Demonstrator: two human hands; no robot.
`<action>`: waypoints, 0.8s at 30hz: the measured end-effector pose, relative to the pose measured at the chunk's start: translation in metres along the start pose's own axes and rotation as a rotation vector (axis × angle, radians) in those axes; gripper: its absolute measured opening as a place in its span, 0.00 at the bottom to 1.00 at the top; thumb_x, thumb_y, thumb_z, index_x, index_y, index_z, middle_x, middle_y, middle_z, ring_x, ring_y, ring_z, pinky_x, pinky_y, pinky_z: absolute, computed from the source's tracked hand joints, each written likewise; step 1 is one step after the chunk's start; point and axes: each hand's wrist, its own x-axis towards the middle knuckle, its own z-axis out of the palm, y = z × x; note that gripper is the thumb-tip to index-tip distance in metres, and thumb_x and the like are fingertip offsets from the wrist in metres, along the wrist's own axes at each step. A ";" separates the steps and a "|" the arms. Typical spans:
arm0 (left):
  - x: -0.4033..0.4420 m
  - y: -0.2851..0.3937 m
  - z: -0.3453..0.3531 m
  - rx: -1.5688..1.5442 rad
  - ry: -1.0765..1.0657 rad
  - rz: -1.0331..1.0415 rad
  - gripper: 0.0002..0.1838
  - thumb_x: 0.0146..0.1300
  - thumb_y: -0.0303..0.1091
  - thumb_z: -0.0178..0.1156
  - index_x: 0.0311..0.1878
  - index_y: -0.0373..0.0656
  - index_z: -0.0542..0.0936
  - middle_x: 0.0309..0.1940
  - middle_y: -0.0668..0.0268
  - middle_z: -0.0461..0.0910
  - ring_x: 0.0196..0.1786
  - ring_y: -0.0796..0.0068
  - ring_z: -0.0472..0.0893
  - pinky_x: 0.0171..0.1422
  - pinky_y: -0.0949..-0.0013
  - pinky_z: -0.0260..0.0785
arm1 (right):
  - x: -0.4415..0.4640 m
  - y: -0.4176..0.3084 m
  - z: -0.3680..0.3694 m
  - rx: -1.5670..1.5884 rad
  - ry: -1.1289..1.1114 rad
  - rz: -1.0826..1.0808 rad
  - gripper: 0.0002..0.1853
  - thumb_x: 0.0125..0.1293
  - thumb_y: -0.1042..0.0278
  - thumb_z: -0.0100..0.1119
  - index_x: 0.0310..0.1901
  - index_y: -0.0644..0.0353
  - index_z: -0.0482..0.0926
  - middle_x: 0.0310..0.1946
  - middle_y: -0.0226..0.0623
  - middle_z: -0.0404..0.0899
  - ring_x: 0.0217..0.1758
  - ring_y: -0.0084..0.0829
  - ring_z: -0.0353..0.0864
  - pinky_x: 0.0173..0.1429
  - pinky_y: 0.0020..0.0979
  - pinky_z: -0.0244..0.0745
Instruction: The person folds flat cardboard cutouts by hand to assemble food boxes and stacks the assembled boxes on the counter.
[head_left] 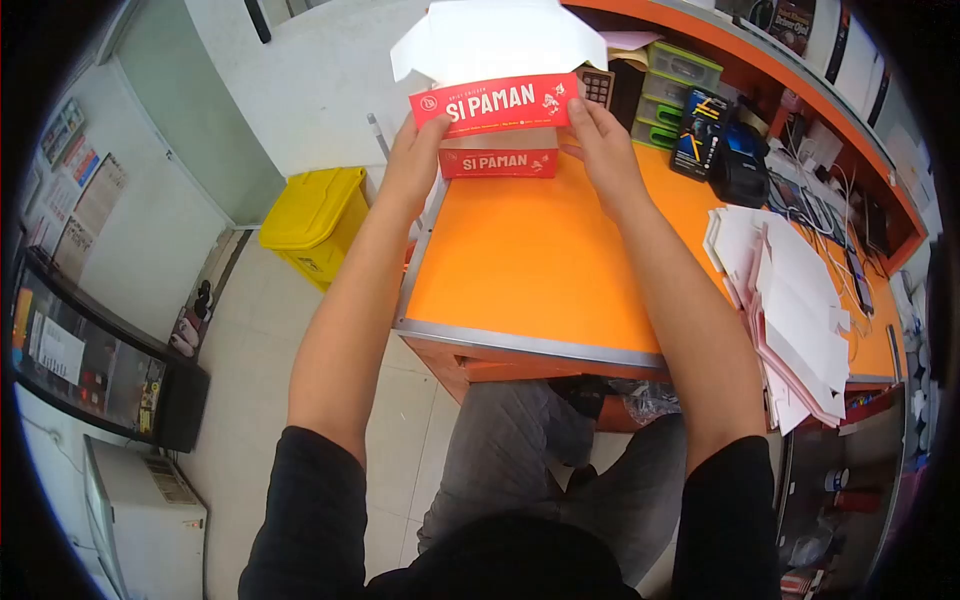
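I've got the red SI PAMAN carton at the far end of the orange counter, between my left hand, pinching its left edge, and right hand, curled on its right. From here I can't tell whether the lower SI PAMAN panel belongs to it.

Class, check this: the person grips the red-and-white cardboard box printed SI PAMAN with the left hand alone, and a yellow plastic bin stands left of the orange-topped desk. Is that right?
The left hand is not alone: the head view shows the right hand gripping the red-and-white cardboard box too. The rest stands.
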 end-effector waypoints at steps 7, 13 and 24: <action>0.008 -0.038 -0.006 0.072 0.018 0.001 0.32 0.76 0.40 0.45 0.80 0.38 0.65 0.74 0.54 0.71 0.79 0.61 0.65 0.84 0.60 0.50 | 0.020 0.048 0.002 -0.013 -0.054 -0.024 0.30 0.79 0.59 0.57 0.73 0.71 0.70 0.67 0.49 0.79 0.72 0.35 0.77 0.74 0.33 0.69; 0.014 -0.046 -0.007 0.004 -0.008 -0.037 0.33 0.75 0.38 0.45 0.82 0.39 0.63 0.77 0.54 0.69 0.80 0.61 0.63 0.84 0.60 0.50 | 0.025 0.068 -0.008 -0.106 -0.094 -0.011 0.30 0.78 0.56 0.58 0.73 0.69 0.71 0.69 0.52 0.78 0.75 0.39 0.75 0.77 0.37 0.68; 0.014 -0.051 -0.002 -0.010 -0.127 0.050 0.34 0.76 0.39 0.45 0.82 0.38 0.62 0.78 0.52 0.68 0.83 0.60 0.61 0.87 0.59 0.45 | 0.021 0.078 -0.019 -0.068 -0.034 -0.007 0.30 0.80 0.56 0.58 0.74 0.68 0.68 0.70 0.50 0.77 0.75 0.39 0.75 0.76 0.38 0.69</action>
